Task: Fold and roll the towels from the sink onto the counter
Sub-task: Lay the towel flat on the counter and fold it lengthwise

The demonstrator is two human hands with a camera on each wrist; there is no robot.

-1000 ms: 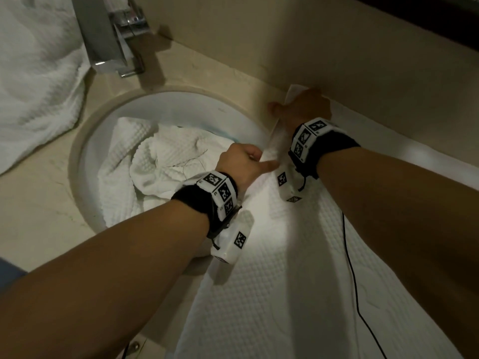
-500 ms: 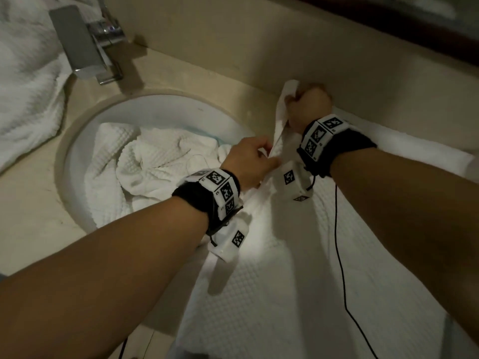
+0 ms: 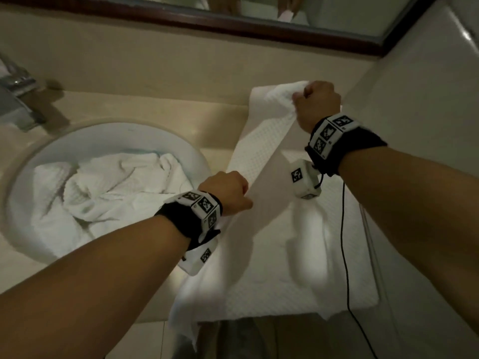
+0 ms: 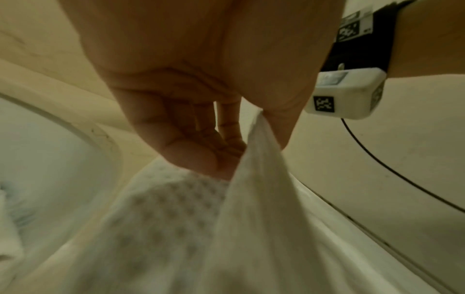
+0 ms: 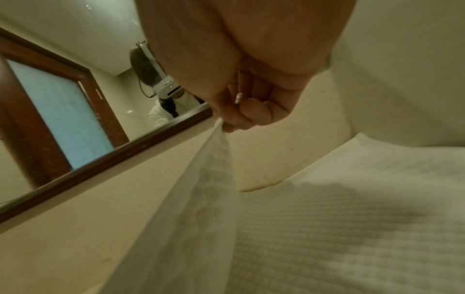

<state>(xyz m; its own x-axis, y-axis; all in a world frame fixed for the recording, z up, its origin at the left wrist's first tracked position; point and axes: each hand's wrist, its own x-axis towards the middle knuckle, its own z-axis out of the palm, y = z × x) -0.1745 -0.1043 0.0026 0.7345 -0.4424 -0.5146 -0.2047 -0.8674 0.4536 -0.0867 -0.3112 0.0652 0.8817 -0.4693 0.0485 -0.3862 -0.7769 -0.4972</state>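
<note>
A white waffle-weave towel [image 3: 274, 260] lies spread on the counter [image 3: 166, 110] right of the sink [image 3: 181, 149]. Its left edge is lifted off the counter. My left hand [image 3: 233, 193] pinches that edge near the sink rim; the left wrist view shows the thumb and fingers [image 4: 251, 139] clamped on the cloth [image 4: 251, 218]. My right hand [image 3: 315, 102] grips the far corner up by the back wall, and in the right wrist view the towel [image 5: 201, 189] hangs taut from that hand [image 5: 226, 123]. More crumpled white towels [image 3: 103, 187] lie in the sink.
The faucet [image 3: 18, 92] stands at the far left behind the sink. A wood-framed mirror [image 3: 233, 19] runs along the back wall, and a side wall [image 3: 427, 104] closes the counter on the right. A black cable [image 3: 342, 229] hangs from my right wrist over the towel.
Both hands have closed on the towel's left edge and raised it off the counter, moving it up and to the right. The view has shifted right and up.
</note>
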